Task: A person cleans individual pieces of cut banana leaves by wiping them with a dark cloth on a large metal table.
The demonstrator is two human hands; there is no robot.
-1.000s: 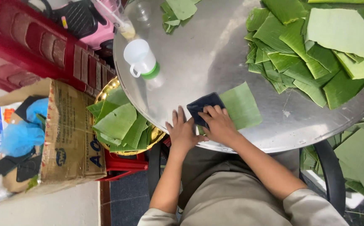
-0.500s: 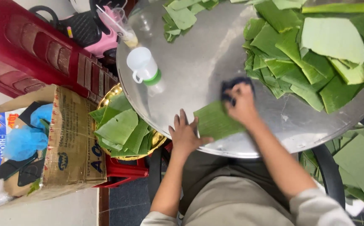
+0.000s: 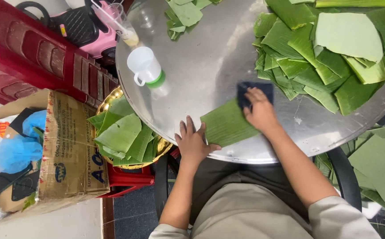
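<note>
Right at the near edge of the round metal table [image 3: 210, 66] lies a green leaf piece [image 3: 228, 125], flat on the steel and slanting up toward our right. We press our left hand [image 3: 193, 142] open onto its lower left corner, fingers spread and gripping nothing, only pinning it down. Our right hand [image 3: 259, 111] rests on a dark blue cloth [image 3: 255, 92] at the leaf's upper right end, fingers bent over the cloth and pushing it against the leaf and the table; the cloth is under the palm rather than pinched. Just beyond the cloth, on the far right of the table, sits a big heap of cut leaves [image 3: 329, 53], overlapping one another. A smaller scatter of leaf scraps [image 3: 184, 13] lies at the far edge. A white plastic jug with a green base [image 3: 146, 67] lies on the table's left side. Beside the table, to the left, a golden tray [image 3: 112, 98] holds more stacked leaves [image 3: 121, 135], and a cardboard box [image 3: 64, 146] stands further left.
</note>
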